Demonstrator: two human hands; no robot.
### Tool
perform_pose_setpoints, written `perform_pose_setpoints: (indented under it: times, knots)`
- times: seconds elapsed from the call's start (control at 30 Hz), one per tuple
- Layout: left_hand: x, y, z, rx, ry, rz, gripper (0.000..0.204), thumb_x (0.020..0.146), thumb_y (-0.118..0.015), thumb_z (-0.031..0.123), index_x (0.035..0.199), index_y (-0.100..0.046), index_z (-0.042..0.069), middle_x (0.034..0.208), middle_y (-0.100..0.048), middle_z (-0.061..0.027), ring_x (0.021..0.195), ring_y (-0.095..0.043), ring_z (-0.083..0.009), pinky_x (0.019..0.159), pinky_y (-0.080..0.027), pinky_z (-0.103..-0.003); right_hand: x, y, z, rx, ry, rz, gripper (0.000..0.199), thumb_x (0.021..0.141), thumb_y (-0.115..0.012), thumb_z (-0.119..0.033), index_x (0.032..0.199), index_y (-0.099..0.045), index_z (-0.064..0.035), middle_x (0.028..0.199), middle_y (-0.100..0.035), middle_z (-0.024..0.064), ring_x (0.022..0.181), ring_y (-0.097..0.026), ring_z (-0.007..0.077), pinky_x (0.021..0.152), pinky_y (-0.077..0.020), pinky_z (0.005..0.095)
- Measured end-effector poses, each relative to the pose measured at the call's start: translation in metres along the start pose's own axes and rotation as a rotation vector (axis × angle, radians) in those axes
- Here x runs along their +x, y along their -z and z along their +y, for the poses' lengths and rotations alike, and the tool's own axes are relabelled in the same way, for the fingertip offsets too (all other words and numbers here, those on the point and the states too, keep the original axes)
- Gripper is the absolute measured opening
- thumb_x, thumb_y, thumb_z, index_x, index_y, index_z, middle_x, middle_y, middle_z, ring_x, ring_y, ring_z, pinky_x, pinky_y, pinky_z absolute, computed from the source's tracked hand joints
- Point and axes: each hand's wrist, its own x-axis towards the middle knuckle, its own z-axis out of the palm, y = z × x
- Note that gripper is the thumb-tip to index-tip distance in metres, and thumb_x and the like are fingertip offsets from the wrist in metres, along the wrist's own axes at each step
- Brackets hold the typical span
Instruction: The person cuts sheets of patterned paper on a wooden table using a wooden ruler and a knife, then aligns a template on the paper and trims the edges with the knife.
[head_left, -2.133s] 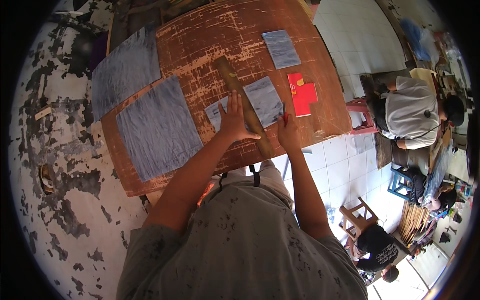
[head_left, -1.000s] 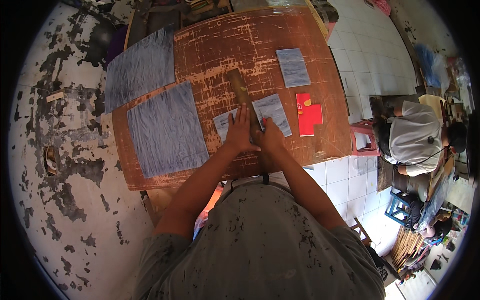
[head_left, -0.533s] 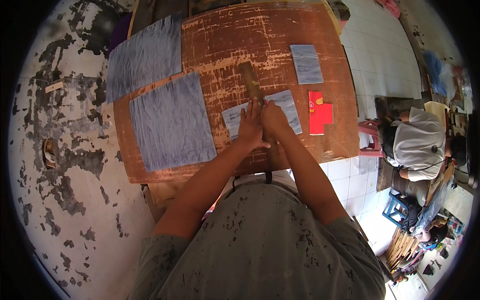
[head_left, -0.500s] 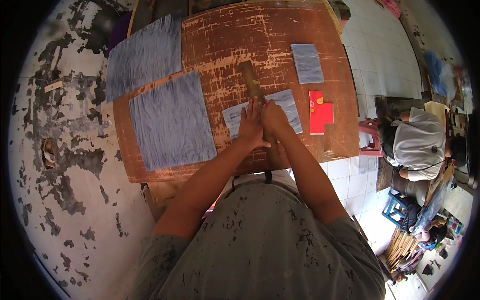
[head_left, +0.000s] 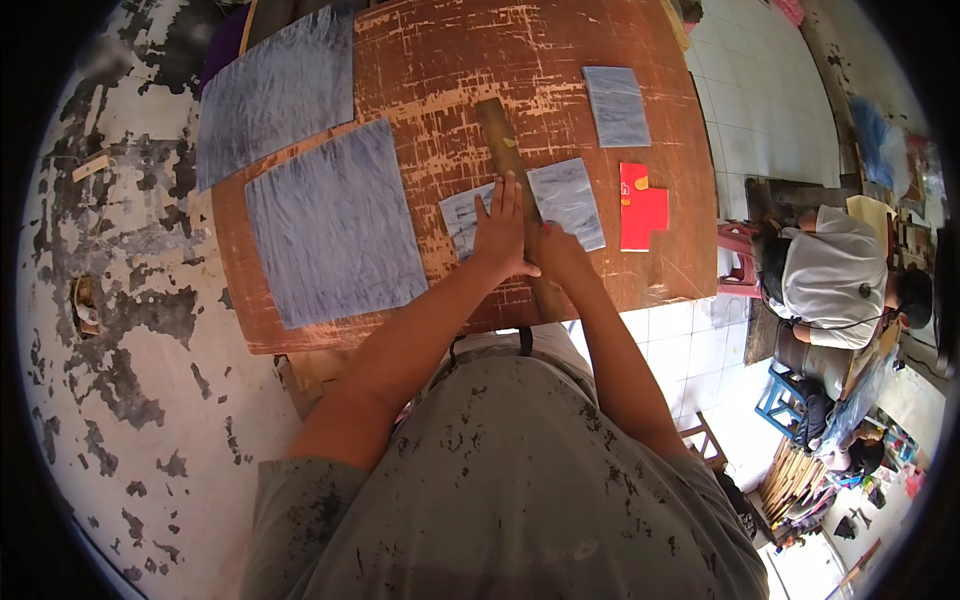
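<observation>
Mid-frame, the left hand (head_left: 501,232) lies spread on a long strip (head_left: 495,125), which should be stiff, best pressed midway; the right hand (head_left: 563,256) curls round something red (head_left: 548,229), maybe a tool

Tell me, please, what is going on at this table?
A person's left hand lies spread on a ruler and a grey sheet that shows on both sides of it. The right hand is closed at the ruler's right edge around a red thing, mostly hidden. Two large sheets lie to the left; a small sheet and a red card lie to the right.
</observation>
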Motion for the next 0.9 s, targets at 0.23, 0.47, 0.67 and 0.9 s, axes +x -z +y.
perform_pose_setpoints:
  times: [0.23,0.47,0.67,0.9]
  knots:
    - [0.001,0.007,0.001,-0.003,0.026,-0.066,0.164,0.051,-0.092,0.075,0.165,-0.011,-0.01,0.175,0.0,-0.0295,0.164,-0.004,-0.0423,0.122,-0.022,-0.073,-0.059,-0.031,0.003,0.303,-0.348,-0.023,0.055,0.105,-0.052,-0.042,0.126,-0.057,0.0079,0.111,-0.069,0.0406,0.108,-0.068,0.0546,0.09,-0.0558,0.0574]
    - [-0.003,0.017,0.003,0.025,0.041,-0.109,0.163,0.052,-0.092,0.075,0.166,-0.01,-0.009,0.176,0.002,-0.0272,0.164,-0.005,-0.0398,0.122,-0.023,-0.073,-0.077,-0.005,-0.015,0.35,-0.385,-0.056,0.054,0.107,-0.046,-0.042,0.125,-0.058,0.0078,0.111,-0.069,0.0406,0.11,-0.068,0.0552,0.092,-0.054,0.0585]
    - [-0.001,0.009,0.003,0.046,0.033,-0.077,0.162,0.052,-0.091,0.076,0.165,-0.013,-0.01,0.175,0.0,-0.0275,0.164,-0.006,-0.0408,0.123,-0.024,-0.071,-0.082,-0.021,0.005,0.27,-0.368,-0.102,0.052,0.107,-0.047,-0.039,0.127,-0.058,0.0079,0.108,-0.071,0.0381,0.107,-0.069,0.0546,0.091,-0.0552,0.0579]
    - [0.0,0.002,0.001,0.023,0.033,-0.045,0.161,0.052,-0.091,0.076,0.164,-0.016,-0.011,0.174,0.001,-0.03,0.163,-0.006,-0.0421,0.124,-0.025,-0.067,-0.001,0.023,-0.001,0.29,-0.269,0.164,0.044,0.106,-0.045,-0.03,0.116,-0.059,0.0113,0.102,-0.069,0.0417,0.1,-0.069,0.0561,0.087,-0.0553,0.0609]
